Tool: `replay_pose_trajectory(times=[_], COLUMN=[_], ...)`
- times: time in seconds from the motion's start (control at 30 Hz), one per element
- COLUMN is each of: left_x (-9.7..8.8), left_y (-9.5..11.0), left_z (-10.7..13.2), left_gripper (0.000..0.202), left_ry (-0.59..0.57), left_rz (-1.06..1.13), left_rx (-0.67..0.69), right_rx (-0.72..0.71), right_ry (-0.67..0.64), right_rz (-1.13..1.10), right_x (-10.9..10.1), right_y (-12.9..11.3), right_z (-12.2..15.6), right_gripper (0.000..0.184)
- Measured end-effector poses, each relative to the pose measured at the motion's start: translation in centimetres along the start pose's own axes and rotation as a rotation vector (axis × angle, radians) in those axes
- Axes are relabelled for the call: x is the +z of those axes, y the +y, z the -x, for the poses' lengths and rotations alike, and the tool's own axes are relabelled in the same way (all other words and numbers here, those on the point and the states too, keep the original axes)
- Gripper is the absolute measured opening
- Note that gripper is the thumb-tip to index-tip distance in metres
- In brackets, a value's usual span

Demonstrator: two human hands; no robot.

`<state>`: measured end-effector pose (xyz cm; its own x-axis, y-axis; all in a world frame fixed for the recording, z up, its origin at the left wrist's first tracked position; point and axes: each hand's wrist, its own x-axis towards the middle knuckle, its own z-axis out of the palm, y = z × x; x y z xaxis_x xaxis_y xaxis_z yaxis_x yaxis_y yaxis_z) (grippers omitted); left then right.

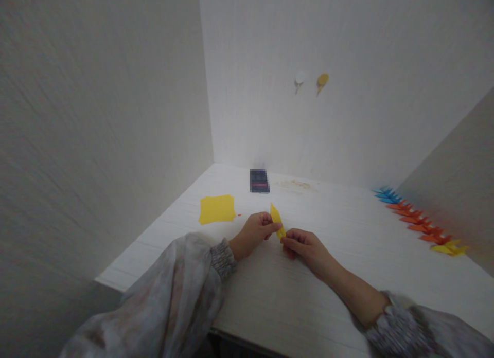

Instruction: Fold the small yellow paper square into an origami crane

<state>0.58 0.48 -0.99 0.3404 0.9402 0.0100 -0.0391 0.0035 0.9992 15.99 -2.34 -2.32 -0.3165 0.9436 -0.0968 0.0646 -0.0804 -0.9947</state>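
Note:
A narrow folded piece of yellow paper (275, 216) is held upright, slightly tilted, over the middle of the table. My left hand (259, 227) pinches its left side, thumb across the front. At its lower end the fingertips of my right hand (303, 246) are closed on the paper. The fingers partly hide its lower folds. To the left of my left hand, yellow paper sheets (217, 209) lie flat on the table, with a tiny red scrap (239, 215) beside their right edge.
A dark pixelated rectangular object (259, 181) lies near the back wall. Along the right side runs a row of folded paper cranes, blue (388, 195), orange (419, 221) and yellow (450, 248). A white hook (299, 78) and a yellow hook (322, 80) are on the wall. Walls enclose the white table (347, 229).

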Motion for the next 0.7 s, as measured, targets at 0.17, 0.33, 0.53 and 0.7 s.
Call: replay_pose_trajectory(times=[0.17,0.33,0.53,0.7], left_x=[0.02,0.10,0.15,0.08], left_y=[-0.24,-0.34,-0.32,-0.41], left_z=[-0.14,-0.16,-0.06,-0.14], left_gripper=[0.025,0.027,0.028,0.031], left_ry=[-0.021,-0.002,-0.026,-0.071], left_rz=[-0.006,0.025,0.035,0.019], left_rx=[-0.015,-0.015,-0.016,-0.010], right_rx=[-0.011,-0.009,0.008,-0.005], right_ry=[0.014,0.001,-0.004,-0.006], right_rz=[0.006,-0.018,-0.087,-0.037], right_x=[-0.04,-0.12,-0.15,-0.03], right_y=[0.10,-0.04,-0.48,-0.68], right_z=[0.01,-0.04,-0.09,0.08], right_gripper=[0.024,0.023,0.019,0.023])
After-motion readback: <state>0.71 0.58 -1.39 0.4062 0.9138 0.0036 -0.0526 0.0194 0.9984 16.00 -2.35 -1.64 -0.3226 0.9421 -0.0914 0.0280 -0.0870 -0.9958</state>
